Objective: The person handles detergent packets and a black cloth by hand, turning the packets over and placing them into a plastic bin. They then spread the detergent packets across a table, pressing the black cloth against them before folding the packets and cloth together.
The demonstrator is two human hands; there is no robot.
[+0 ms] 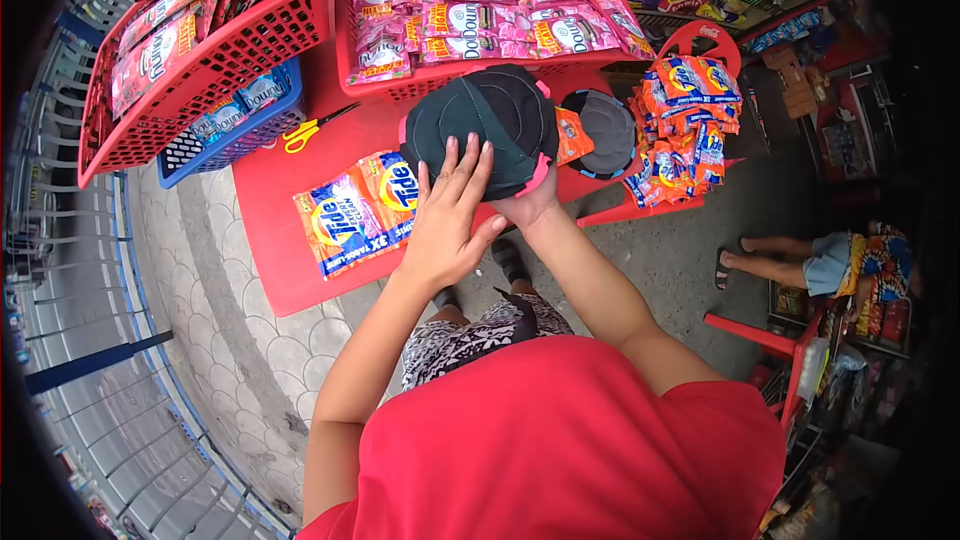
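A dark green and black cloth item with pink edging (480, 130), rounded like a cap or pouch, is held over the red table (270, 250). My left hand (455, 205) lies flat on its top with the fingers spread. Beneath its right side is my right hand (530, 202), whose fingers are mostly hidden by the cloth. Left of my hands, orange Tide sachets (345, 215) lie on the table. A round grey and black item (598, 133) sits just to the right, with an orange packet (572, 137) between it and the cloth.
Red baskets (295, 25) of sachets stand at the back, beside a blue basket (235, 125). Yellow-handled scissors (300, 136) lie near it. Tide packets (685, 130) are piled at the right. Another person (835, 265) is farther right, near a red chair (765, 335).
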